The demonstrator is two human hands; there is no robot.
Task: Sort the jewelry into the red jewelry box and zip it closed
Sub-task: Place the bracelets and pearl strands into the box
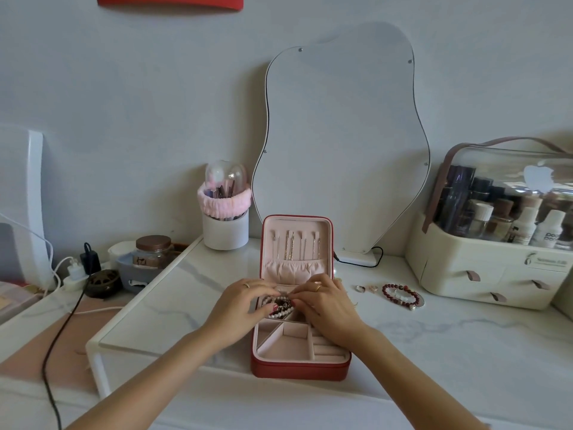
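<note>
The red jewelry box (297,369) lies open on the marble table, its pink-lined lid standing upright with several chains hanging inside. In a far compartment of the base sit a pearl bracelet (282,311) and a dark bead bracelet. My left hand (242,308) and my right hand (325,305) both reach into that compartment, fingertips on the bracelets; whether either pinches one is unclear. Right of the box on the table lie a silver ring (359,288), a small rose ring (373,288) and a red bead bracelet (401,297) with a pale bracelet in its loop.
A wavy mirror (341,144) leans behind the box, its cable (359,262) running at the base. A white brush holder (225,225) stands at back left, a cosmetics organiser (496,262) at right. Chargers, a jar (153,251) and a black cable (59,336) crowd the left.
</note>
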